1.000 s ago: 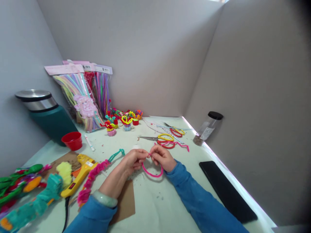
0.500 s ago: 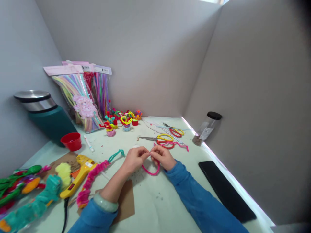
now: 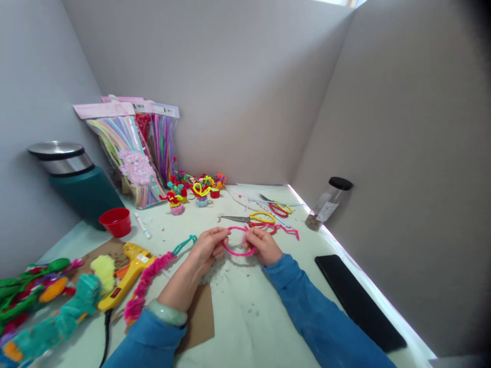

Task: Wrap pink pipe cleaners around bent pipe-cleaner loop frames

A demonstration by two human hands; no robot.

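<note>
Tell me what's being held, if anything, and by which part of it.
A pink fuzzy loop: the left hand pinches its left side, and the right hand its right side.

the pink loop (image 3: 238,254) looks fuzzy, the red cup (image 3: 115,223) glossy plastic, the scissor blades (image 3: 235,219) smooth metal.

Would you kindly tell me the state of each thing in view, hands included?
Pink loop: bent round, held in both hands
Left hand: pinching the loop
Right hand: pinching the loop
Nearer scissors: lying flat, blades apparently closed
Farther scissors: lying down
Clear jar: lidded, partly filled
Teal bottle: lidded
Red cup: upright, contents hidden
Yellow glue gun: lying down, cord attached
Pipe-cleaner bags: filled, propped upright
Black slab: lying flat
</note>
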